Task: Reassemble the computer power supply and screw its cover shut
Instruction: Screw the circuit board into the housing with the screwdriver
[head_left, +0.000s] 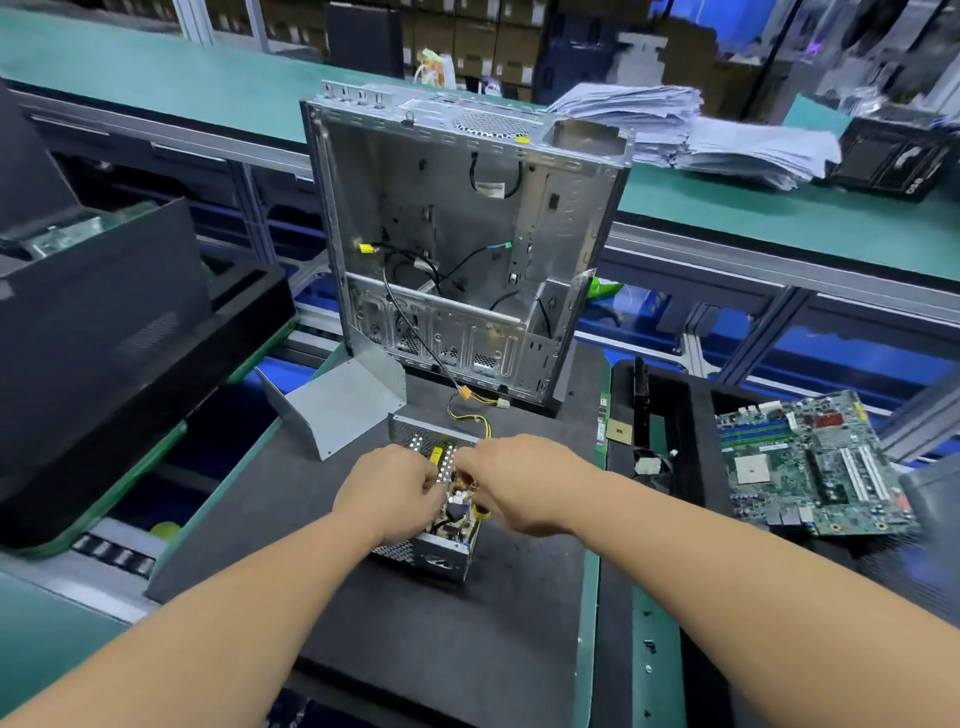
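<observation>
- The room looked like a workshop line: green benches (156, 78) ran across, stacked boxes (467, 36) stood at the back, and a heap of papers (691, 130) lay on the far bench.
- The empty computer case (457, 218) stood upright at the far edge of the dark mat (415, 623), open side toward us, its loose cables hanging out; we judged it parked there to await the power supply.
- A circuit board (810, 462) lay flat in the black tray (670, 395) to the right, well apart from the work.
- The grey metal cover (343, 405) lay off the unit, just beside it to the left, probably kept within reach for closing up.
- The power supply (441, 540) sat on the mat in front of the case, top open, its parts exposed, its yellow and black wires (470, 415) trailing toward the case.
- Our left hand (389, 493) had fingers curled at the unit's left edge; what it gripped we could not tell.
- Our right hand (519, 483) reached over the open top, fingers bent down among the parts; its hold was hidden too.
- We judged the insides were being seated; the cover and screws were not yet on.
</observation>
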